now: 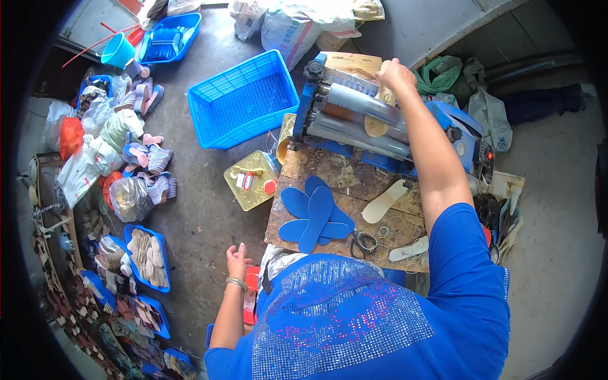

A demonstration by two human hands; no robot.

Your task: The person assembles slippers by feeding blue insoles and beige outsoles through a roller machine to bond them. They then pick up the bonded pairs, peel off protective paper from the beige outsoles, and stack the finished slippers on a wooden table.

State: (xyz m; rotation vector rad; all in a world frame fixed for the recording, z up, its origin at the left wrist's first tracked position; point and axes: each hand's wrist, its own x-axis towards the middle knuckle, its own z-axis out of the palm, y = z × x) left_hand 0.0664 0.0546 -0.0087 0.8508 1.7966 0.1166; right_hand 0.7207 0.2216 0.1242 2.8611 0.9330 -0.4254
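My right hand (397,76) reaches over a blue roller machine (310,104), its fingers closed on the far end of a beige insole (377,125). The insole lies against the machine's shiny metal roller (354,101); the hand covers its far end. My left hand (237,260) hangs beside the table's left edge, fingers apart, holding nothing. On the worn table (345,168) in front of me, several blue insoles (316,218) overlap in a fan. A cream sole (384,204) and a smaller whitish sole (410,249) lie to their right.
Thin rubber bands (396,225) and a black-handled tool (363,243) lie near the table's front. A square tin (250,196) and a blue basket (202,126) stand on the floor at left. Slippers (158,158) and bins of soles (163,272) line the far left.
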